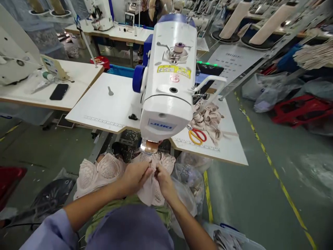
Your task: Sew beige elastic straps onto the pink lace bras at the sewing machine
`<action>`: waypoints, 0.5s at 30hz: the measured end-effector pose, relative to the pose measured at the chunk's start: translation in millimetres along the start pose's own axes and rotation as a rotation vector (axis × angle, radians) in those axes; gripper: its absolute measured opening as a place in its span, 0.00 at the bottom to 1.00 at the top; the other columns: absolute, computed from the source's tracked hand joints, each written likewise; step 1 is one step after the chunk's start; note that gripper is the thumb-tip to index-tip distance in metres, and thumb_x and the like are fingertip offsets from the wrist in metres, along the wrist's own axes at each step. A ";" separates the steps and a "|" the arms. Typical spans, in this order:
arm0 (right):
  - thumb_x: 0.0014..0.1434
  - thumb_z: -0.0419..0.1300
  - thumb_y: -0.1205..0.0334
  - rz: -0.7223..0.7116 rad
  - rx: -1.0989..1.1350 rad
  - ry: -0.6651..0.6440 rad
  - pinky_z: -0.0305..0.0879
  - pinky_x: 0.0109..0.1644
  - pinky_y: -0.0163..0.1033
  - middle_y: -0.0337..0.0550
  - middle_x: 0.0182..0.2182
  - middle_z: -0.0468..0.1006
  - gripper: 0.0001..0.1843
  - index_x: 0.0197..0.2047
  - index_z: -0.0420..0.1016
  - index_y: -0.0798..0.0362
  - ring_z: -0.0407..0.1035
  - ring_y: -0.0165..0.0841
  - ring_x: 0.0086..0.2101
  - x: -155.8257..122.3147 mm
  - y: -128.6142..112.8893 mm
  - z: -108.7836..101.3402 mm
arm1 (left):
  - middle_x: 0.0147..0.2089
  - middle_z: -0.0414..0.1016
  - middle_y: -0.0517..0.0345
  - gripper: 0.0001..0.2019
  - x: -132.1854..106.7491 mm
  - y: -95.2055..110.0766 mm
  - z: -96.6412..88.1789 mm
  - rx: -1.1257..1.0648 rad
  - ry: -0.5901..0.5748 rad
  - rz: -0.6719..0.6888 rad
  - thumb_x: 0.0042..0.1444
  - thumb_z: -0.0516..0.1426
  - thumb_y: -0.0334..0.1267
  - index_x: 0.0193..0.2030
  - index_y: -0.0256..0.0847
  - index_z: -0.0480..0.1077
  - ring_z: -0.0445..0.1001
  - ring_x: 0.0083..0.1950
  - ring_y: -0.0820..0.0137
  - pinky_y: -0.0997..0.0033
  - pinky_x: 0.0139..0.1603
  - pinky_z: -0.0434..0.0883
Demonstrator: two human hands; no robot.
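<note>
A pale pink lace garment (104,172) lies across my lap, under the head of a white sewing machine (169,80). My left hand (135,177) pinches the pink fabric near its middle, fingers closed on it. My right hand (162,178) grips the same fabric right beside the left, just below the machine's needle end (149,146). Both hands meet over a fold of the garment (152,192).
The white sewing table (104,107) carries red and yellow scissors (197,135) and a pile of pink straps (208,119). A phone (59,91) lies on the table to the left. Plastic bags of fabric (192,173) sit on the floor at right, by a yellow floor line (275,173).
</note>
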State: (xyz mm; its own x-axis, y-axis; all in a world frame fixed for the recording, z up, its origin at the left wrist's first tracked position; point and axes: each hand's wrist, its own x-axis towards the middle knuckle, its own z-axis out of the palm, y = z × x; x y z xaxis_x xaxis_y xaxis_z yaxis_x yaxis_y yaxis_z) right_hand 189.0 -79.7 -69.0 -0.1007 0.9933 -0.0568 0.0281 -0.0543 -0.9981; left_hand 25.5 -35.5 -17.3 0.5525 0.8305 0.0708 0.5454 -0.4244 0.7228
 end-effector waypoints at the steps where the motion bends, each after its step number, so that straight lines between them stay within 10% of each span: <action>1: 0.65 0.50 0.35 0.051 0.076 0.088 0.69 0.37 0.39 0.43 0.32 0.76 0.27 0.43 0.76 0.50 0.70 0.36 0.33 3.1 -5.6 0.0 | 0.26 0.65 0.61 0.18 2.7 7.7 1.4 -0.101 0.018 -0.059 0.70 0.43 0.45 0.30 0.43 0.59 0.64 0.26 0.71 0.71 0.28 0.59; 6: 0.60 0.63 0.48 0.082 0.130 0.289 0.59 0.28 0.32 0.34 0.23 0.70 0.15 0.33 0.70 0.51 0.62 0.28 0.24 31.4 -43.3 -15.3 | 0.25 0.64 0.63 0.22 14.4 22.2 -3.4 -0.370 0.103 -0.255 0.71 0.43 0.49 0.27 0.41 0.59 0.63 0.26 0.73 0.74 0.26 0.59; 11: 0.58 0.63 0.52 0.042 -0.023 0.243 0.54 0.26 0.32 0.29 0.19 0.64 0.12 0.34 0.68 0.51 0.57 0.26 0.21 79.0 -46.5 -41.1 | 0.27 0.75 0.60 0.17 17.5 -1.9 -10.5 0.168 0.250 -0.087 0.70 0.50 0.46 0.53 0.39 0.73 0.71 0.27 0.70 0.72 0.29 0.59; 15: 0.56 0.61 0.56 -0.057 -0.209 0.168 0.61 0.30 0.35 0.33 0.22 0.70 0.09 0.37 0.72 0.51 0.64 0.30 0.25 109.0 -43.0 -53.3 | 0.28 0.79 0.58 0.17 24.5 -12.6 -15.4 0.399 0.272 0.071 0.72 0.48 0.41 0.54 0.41 0.76 0.74 0.28 0.69 0.71 0.30 0.60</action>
State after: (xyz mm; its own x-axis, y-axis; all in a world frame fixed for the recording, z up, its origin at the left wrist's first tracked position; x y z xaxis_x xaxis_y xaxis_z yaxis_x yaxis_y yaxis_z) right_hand 229.8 36.4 -31.1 0.0582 0.9981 0.0215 0.2338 0.0073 -0.9722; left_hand 22.5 -4.3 -14.2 0.4411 0.8361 0.3260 0.7406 -0.5443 0.3939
